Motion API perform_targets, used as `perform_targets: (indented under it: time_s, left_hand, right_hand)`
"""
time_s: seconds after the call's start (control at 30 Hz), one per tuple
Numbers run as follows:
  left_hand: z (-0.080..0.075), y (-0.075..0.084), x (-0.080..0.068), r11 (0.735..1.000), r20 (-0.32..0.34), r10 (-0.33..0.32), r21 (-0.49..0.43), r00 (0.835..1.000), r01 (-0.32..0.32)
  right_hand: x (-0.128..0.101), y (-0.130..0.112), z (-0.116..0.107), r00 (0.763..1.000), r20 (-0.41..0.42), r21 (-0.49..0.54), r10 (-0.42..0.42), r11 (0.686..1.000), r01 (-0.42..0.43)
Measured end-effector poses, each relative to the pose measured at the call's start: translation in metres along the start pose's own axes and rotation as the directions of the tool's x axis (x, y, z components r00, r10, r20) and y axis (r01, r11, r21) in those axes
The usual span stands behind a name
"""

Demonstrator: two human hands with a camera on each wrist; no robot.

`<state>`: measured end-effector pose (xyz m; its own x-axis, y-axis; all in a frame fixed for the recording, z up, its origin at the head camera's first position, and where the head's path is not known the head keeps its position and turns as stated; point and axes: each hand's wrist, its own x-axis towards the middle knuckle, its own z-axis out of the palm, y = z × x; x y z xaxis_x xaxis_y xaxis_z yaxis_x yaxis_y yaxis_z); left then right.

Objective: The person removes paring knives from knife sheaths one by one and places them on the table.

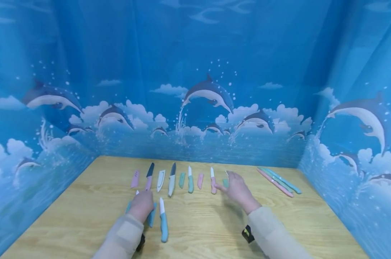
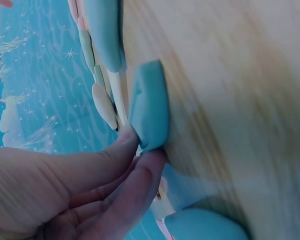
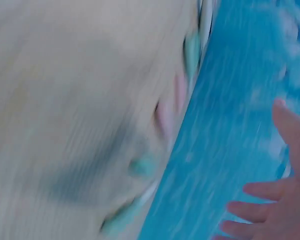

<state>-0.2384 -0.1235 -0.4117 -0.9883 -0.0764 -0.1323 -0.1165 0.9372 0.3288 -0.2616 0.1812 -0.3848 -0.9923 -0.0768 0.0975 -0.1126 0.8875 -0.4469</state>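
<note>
Nearest: blue-handled knife [image 1: 163,222] lying loose on wooden table [image 1: 214,230], just right of left hand. Left hand [image 1: 141,205]: thumb and fingers [image 2: 135,185] pinching blue sheath [image 2: 149,105] against the tabletop. Right hand [image 1: 238,188]: fingers spread and straight, holding nothing, beside pink-handled knife [image 1: 213,181]. Behind: row of knives and sheaths. Far right: group of long pink and teal pieces [image 1: 279,181]. Rear: dolphin-print backdrop [image 1: 208,93].

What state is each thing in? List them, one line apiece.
Left hand: pinching a blue sheath on the table.
Right hand: open, fingers spread above the table.
Blue knife: bare blade, lying flat.
Pink knife: bare blade, lying flat.
Three sheathed knives: lying together at the right.
</note>
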Motion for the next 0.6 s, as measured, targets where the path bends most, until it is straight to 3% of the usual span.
perform_targets:
  time_s: [0.3, 0.6]
  left_hand:
    - [0.001, -0.001, 0.0, 1.0, -0.011, 0.012, -0.006, 1.0, -0.012]
    - [0.001, 0.0, -0.003, 0.999, -0.026, 0.043, -0.003, 0.999, -0.043]
  right_hand:
    - [0.023, 0.09, -0.036, 0.997, -0.014, -0.069, 0.077, 0.995, -0.078]
    - [0.011, 0.155, -0.048, 1.0, 0.02, -0.082, 0.014, 0.997, -0.012]
